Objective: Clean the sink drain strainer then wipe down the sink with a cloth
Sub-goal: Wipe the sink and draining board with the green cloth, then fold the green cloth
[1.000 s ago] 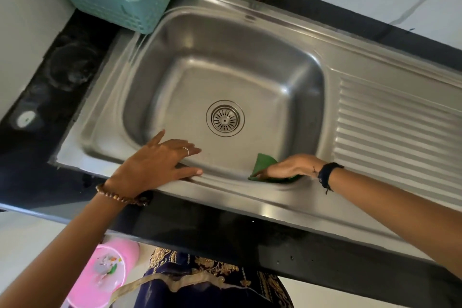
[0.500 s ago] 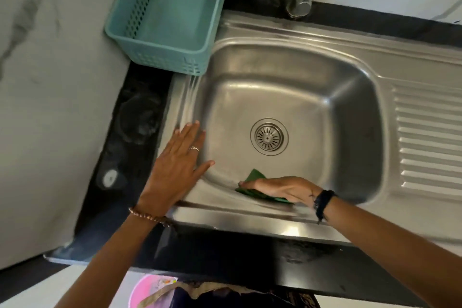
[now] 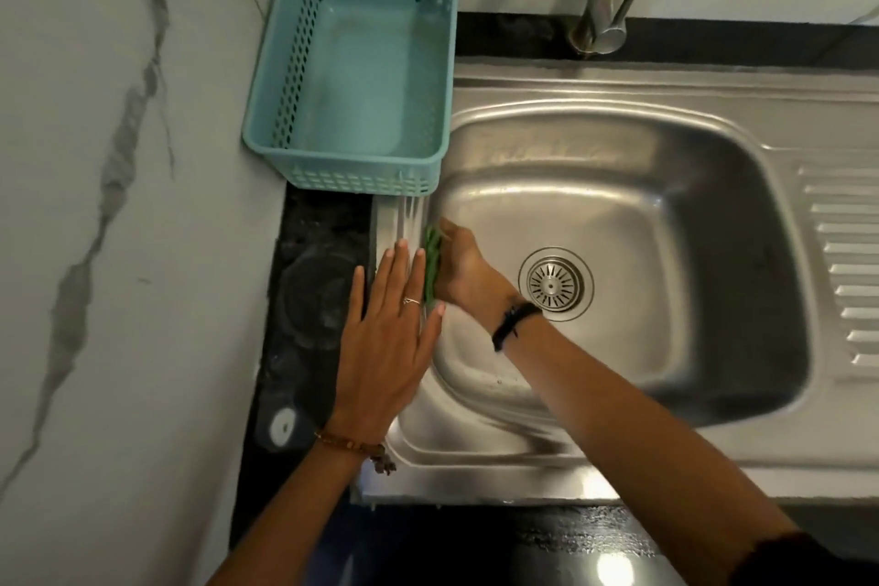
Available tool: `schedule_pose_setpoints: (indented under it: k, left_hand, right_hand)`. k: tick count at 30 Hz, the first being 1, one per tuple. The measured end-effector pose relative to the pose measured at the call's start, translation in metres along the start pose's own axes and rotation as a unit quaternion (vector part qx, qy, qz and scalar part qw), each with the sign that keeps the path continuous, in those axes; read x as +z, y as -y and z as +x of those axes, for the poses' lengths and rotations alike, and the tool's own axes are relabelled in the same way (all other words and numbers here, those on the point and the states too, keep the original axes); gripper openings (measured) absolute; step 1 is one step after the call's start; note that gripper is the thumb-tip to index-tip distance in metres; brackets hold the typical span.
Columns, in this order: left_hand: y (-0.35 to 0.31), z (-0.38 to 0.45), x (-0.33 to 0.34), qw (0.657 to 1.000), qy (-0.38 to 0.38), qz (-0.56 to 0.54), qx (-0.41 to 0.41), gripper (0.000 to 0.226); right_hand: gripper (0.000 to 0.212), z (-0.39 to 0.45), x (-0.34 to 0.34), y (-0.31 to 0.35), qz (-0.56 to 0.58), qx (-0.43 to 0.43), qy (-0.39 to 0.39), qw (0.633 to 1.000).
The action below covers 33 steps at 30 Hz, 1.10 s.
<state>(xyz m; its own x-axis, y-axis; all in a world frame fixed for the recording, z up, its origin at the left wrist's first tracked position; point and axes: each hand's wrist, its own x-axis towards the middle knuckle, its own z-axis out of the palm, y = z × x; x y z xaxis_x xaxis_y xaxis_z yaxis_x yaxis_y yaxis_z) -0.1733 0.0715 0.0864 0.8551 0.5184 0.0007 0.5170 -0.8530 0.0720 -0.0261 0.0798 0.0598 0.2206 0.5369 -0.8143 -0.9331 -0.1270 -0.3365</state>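
Hands on thin green cloth

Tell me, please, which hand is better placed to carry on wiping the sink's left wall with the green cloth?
Right. The right hand already presses the green cloth against the sink wall, while the left hand lies flat and empty on the rim, likely bracing.
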Motion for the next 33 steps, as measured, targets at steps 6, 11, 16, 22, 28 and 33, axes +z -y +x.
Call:
schedule_pose_setpoints:
  k: [6, 11, 16, 22, 28, 33]
  left_hand:
    - [-0.002, 0.002, -0.007, 0.998, 0.058, -0.013, -0.012, 0.064]
    - [-0.013, 0.006, -0.019, 0.950, 0.058, -0.295, -0.083, 0.076]
    - [-0.068, 0.021, -0.052, 0.716, 0.117, -0.648, -0.233, 0.056]
    - [-0.131, 0.034, -0.080, 0.396, 0.205, -0.860, -0.248, 0.045]
    - [-0.132, 0.032, -0.103, 0.528, 0.178, -0.811, -0.180, 0.020]
    - [-0.094, 0.045, -0.138, 0.532, 0.215, -0.813, -0.095, 0.030]
  right_hand:
    - [0.032, -0.005, -0.002, 0.022, 0.133, -0.082, 0.022, 0.987]
    - [0.041, -0.060, -0.061, 0.017, 0.229, -0.135, 0.088, 0.960]
    - [0.074, -0.136, -0.090, 0.025, 0.203, -0.183, 0.169, 0.947]
    - [0.061, -0.199, -0.112, 0.041, -0.037, -0.326, 0.075, 0.942]
    - [0.043, -0.237, -0.151, 0.072, -0.029, -0.305, 0.071, 0.949]
    - [0.086, -0.260, -0.176, 0.091, 0.053, -0.219, 0.170, 0.959]
